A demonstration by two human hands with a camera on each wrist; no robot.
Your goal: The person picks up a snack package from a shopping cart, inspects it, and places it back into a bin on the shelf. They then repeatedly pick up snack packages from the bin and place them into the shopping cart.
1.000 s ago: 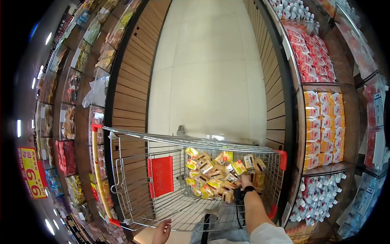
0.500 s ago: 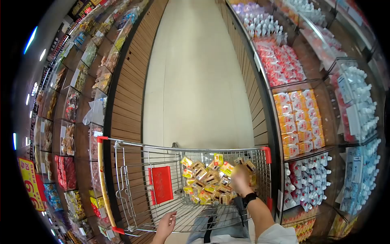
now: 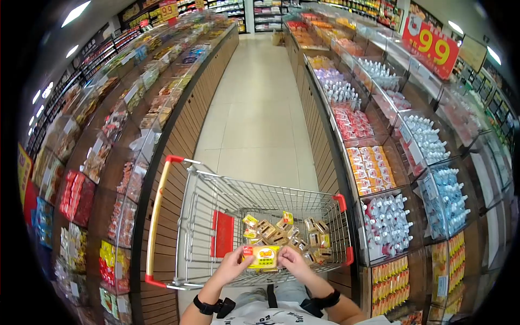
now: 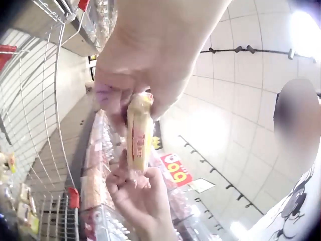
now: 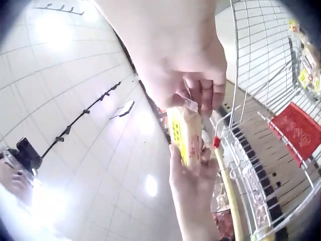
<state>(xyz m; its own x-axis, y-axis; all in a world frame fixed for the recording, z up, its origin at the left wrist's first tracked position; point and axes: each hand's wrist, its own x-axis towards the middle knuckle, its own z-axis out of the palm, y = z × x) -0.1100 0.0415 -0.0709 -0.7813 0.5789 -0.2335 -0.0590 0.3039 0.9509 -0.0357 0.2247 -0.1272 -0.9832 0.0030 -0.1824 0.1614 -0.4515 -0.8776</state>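
Observation:
In the head view, a wrapped snack packet [image 3: 264, 258] with a yellow and red label is held level over the near side of the shopping cart. My left hand [image 3: 233, 266] pinches its left end between thumb and fingers. At its other end, my right hand [image 3: 295, 262] pinches the clear wrapper. The left wrist view shows the pale side of the packet [image 4: 139, 138] with red lettering. Crimped wrapper pokes out between the right fingers in the right wrist view, above the packet [image 5: 184, 134]. Several similar packets [image 3: 279, 233] lie heaped in the cart below.
The wire cart [image 3: 200, 189], with red corners and a red panel [image 3: 222, 234], stands crosswise in the aisle. Wood-sided shelves of bagged sweets [image 3: 114, 216] line the left. Clear bins of pouches [image 3: 387, 222] run along the right. Pale floor [image 3: 254, 124] stretches ahead.
My right hand has come up from the heap in the cart with a packet. My left hand has moved right and taken its other end. The head view has tilted up along the aisle.

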